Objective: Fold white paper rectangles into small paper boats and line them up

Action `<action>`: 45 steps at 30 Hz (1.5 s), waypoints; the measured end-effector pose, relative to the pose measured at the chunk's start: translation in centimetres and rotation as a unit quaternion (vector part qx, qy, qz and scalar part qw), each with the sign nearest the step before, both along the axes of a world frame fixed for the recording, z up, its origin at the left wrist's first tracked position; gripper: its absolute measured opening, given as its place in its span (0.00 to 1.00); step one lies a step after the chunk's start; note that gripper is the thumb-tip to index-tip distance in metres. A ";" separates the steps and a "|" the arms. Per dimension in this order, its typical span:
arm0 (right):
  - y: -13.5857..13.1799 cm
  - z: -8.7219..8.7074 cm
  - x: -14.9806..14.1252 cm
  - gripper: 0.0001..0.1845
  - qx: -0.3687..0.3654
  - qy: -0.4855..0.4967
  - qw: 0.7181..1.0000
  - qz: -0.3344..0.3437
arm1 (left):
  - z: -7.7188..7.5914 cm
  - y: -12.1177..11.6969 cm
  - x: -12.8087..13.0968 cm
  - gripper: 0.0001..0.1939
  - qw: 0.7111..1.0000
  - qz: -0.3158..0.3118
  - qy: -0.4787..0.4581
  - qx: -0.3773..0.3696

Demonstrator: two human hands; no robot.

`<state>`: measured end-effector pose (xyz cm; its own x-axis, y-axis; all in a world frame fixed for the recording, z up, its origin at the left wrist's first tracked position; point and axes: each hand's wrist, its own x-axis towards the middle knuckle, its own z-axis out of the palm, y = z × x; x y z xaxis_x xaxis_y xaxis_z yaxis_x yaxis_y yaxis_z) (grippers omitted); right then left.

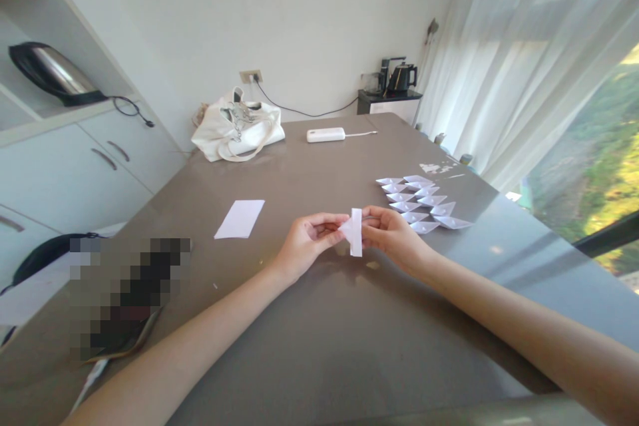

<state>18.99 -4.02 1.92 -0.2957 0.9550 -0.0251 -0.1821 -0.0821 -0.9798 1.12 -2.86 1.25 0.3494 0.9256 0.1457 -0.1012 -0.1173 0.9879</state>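
Observation:
A partly folded piece of white paper (356, 233) is held up above the table, between my two hands. Its pointed end is pinched by the thumb and fingers of my left hand (312, 239). At the other side, my right hand (392, 234) grips it behind an upright strip-like flap. Beyond my right hand, several folded white paper boats (418, 200) stand in rows on the table. A stack of white paper sheets (240, 219) lies to the left of my left hand.
The brown table (319, 319) also bears a white bag (238, 126), a white power bank (325, 135) with a short cable, and paper scraps (436, 168) at the right edge. A blurred-out device (134, 299) with a cable lies at left. A curtained window (499, 66) is on the right.

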 end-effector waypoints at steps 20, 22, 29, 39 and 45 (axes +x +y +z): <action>0.3 -1.3 0.4 0.18 0.010 -0.103 0.992 0.074 | 0.3 -0.2 0.0 0.13 0.997 -0.079 0.016 0.002; 0.4 -1.4 0.3 0.19 0.027 -0.120 0.992 0.027 | 0.2 -0.2 0.0 0.13 0.997 -0.070 0.024 -0.019; 0.1 -0.5 0.3 0.13 0.181 -0.206 0.957 -0.096 | -0.6 0.5 -0.3 0.13 0.992 0.042 -0.043 -0.114; -0.4 0.1 0.0 0.14 0.175 -0.166 0.968 -0.072 | 0.0 -0.4 0.3 0.14 0.996 -0.021 0.033 -0.076; -0.4 0.3 0.1 0.14 0.161 -0.139 0.976 -0.038 | -0.2 -0.5 0.5 0.15 0.996 0.003 0.094 0.009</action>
